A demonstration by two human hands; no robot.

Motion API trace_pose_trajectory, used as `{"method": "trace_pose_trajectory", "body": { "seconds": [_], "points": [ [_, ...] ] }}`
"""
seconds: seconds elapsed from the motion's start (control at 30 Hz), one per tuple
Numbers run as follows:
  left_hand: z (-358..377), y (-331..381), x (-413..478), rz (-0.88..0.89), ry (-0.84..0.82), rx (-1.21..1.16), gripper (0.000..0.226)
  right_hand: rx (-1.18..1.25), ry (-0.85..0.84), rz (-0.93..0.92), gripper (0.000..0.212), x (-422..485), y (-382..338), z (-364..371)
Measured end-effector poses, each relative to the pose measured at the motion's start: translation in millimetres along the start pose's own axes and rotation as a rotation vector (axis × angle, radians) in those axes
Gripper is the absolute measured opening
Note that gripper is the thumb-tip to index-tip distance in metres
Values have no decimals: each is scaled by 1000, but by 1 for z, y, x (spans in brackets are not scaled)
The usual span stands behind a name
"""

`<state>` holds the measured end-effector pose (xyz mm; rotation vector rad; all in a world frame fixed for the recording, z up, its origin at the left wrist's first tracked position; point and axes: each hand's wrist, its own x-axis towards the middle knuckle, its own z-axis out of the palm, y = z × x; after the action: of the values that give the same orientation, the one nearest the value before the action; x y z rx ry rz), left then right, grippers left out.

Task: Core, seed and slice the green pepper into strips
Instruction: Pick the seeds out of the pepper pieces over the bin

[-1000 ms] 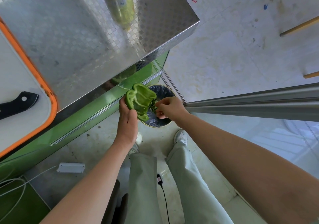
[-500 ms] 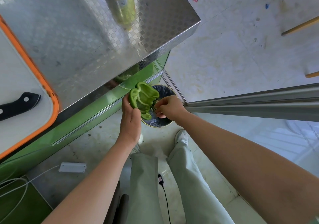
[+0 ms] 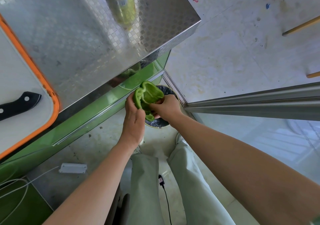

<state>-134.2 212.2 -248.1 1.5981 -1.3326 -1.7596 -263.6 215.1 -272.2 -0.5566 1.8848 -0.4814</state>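
The green pepper [image 3: 148, 97], split open with its hollow inside facing up, is held over a round bin [image 3: 160, 122] with a dark liner on the floor. My left hand [image 3: 134, 119] grips the pepper's left wall from below. My right hand [image 3: 165, 107] curls its fingers into the pepper's right side, at the inner flesh. What the fingertips pinch there is hidden. A black-handled knife [image 3: 19, 104] lies on the white cutting board with an orange rim [image 3: 44, 79], on the steel counter at the left.
The checkered steel counter [image 3: 83, 34] ends at a corner just above the bin. A yellow-green bottle [image 3: 121, 4] stands on it at the back. A metal rail [image 3: 251, 101] runs right of the bin. A white box [image 3: 72, 168] and cables lie on the floor.
The pepper has turned so its hollow faces the camera more. My right hand has moved left, from beside the pepper into its right side. Both hands stayed over the bin.
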Motion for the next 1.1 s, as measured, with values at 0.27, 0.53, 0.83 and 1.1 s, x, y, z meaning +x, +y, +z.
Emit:
{"method": "trace_pose_trajectory", "body": {
  "seconds": [0.27, 0.53, 0.83, 1.1],
  "points": [
    [-8, 1, 0, -60, 70, -52, 60, -228, 110, -45, 19, -1, 13, -19],
    [-3, 14, -3, -89, 99, -146, 52, -76, 33, -73, 25, -3, 11, -19],
    [-8, 22, -1, -179, 64, -248, 45, 257, -120, -126, 13, -10, -1, -22],
    [-18, 20, 1, -294, 94, -342, 39, -63, 1, -44, 36, -13, 12, -38]
  ]
}}
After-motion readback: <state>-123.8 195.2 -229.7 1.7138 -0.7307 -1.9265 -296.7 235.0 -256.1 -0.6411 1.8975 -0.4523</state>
